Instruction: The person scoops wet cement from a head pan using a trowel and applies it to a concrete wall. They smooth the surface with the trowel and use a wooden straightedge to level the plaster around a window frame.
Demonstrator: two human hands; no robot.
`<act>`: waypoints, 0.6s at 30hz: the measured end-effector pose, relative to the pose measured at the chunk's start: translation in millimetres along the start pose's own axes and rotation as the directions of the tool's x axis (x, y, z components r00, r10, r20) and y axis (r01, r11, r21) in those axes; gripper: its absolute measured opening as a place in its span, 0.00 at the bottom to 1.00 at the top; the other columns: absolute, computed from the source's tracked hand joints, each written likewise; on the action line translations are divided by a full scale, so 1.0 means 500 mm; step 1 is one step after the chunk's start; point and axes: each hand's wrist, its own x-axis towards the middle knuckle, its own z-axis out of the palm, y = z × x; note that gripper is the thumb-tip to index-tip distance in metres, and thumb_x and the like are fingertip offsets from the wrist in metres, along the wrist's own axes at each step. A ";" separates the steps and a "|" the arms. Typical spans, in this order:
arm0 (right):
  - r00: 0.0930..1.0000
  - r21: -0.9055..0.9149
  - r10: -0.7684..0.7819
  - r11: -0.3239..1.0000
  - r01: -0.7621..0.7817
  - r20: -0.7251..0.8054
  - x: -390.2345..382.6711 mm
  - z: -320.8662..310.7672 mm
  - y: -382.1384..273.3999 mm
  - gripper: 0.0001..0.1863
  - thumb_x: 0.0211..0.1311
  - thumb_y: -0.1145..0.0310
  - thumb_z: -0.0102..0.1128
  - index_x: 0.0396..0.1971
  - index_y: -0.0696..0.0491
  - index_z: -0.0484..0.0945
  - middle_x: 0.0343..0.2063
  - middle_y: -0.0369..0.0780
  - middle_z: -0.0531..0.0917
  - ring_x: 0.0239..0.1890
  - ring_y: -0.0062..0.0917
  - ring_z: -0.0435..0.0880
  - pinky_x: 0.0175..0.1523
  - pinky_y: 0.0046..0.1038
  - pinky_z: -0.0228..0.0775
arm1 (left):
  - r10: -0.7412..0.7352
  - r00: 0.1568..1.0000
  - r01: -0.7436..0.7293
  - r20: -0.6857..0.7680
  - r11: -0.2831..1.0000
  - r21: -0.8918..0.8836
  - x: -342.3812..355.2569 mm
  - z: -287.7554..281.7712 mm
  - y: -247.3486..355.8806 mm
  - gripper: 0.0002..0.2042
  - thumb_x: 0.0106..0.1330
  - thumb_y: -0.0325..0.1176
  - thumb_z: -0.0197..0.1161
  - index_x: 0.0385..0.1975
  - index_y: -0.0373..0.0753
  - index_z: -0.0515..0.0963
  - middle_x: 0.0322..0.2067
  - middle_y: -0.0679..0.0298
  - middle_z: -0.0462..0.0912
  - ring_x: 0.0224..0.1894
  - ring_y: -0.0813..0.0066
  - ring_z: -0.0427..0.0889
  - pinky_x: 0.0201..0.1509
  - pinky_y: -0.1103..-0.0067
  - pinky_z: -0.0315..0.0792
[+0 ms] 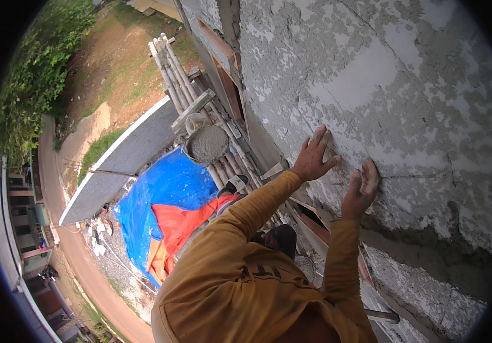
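In front of me rises a block wall point(428, 137), patchily coated with rough grey mortar. Against its pale surface my left hand point(314, 155) lies with fingers spread and nothing in it. Just to the right and nearer, my right hand point(361, 191) is raised at the wall. Its fingers are slightly bent and apart, with nothing visible between them. How firmly either palm presses the wall cannot be made out. A round tub of wet mortar point(208, 145) stands to the left on the bamboo scaffold point(175, 71), beyond my left arm.
My sandalled foot point(234, 186) rests on the bamboo poles. Well below lie a blue tarp point(166, 180) and an orange-red tarp point(174, 226), beside a grey boundary wall point(120, 160). Wooden window frames point(229, 86) are set in the wall. A metal bar point(382, 315) sticks out near my right side.
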 end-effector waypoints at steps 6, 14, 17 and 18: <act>0.939 0.049 0.182 0.983 -0.176 -0.293 0.019 0.028 -0.041 0.20 0.65 0.57 0.48 0.44 0.59 0.74 0.40 0.43 0.79 0.43 0.28 0.76 0.52 0.29 0.65 | 0.465 0.785 -0.414 -0.409 0.885 0.213 0.210 -0.238 0.060 0.34 0.59 0.41 0.60 0.62 0.33 0.54 0.65 0.41 0.47 0.67 0.43 0.45 0.66 0.54 0.40; 0.739 0.242 0.323 0.945 -0.220 -0.591 0.059 0.065 -0.073 0.19 0.64 0.56 0.52 0.34 0.60 0.77 0.30 0.43 0.81 0.35 0.24 0.78 0.42 0.26 0.68 | 0.882 0.342 -0.743 -0.325 0.466 0.481 0.436 -0.354 0.151 0.40 0.64 0.57 0.48 0.67 0.37 0.44 0.67 0.46 0.37 0.68 0.41 0.33 0.65 0.45 0.34; 0.685 0.261 0.331 0.943 -0.208 -0.649 0.054 0.076 -0.038 0.19 0.63 0.55 0.53 0.33 0.59 0.78 0.29 0.45 0.79 0.33 0.30 0.78 0.41 0.28 0.68 | 0.896 0.312 -0.722 -0.318 0.440 0.534 0.427 -0.337 0.155 0.41 0.65 0.60 0.44 0.66 0.33 0.44 0.67 0.45 0.37 0.68 0.41 0.34 0.64 0.45 0.37; 0.676 0.271 0.319 0.946 -0.181 -0.664 0.056 0.081 -0.038 0.20 0.63 0.54 0.52 0.33 0.59 0.78 0.28 0.46 0.79 0.32 0.33 0.78 0.40 0.29 0.68 | 0.903 0.276 -0.720 -0.330 0.421 0.551 0.428 -0.338 0.164 0.41 0.65 0.61 0.44 0.66 0.32 0.44 0.67 0.44 0.38 0.68 0.43 0.34 0.64 0.46 0.38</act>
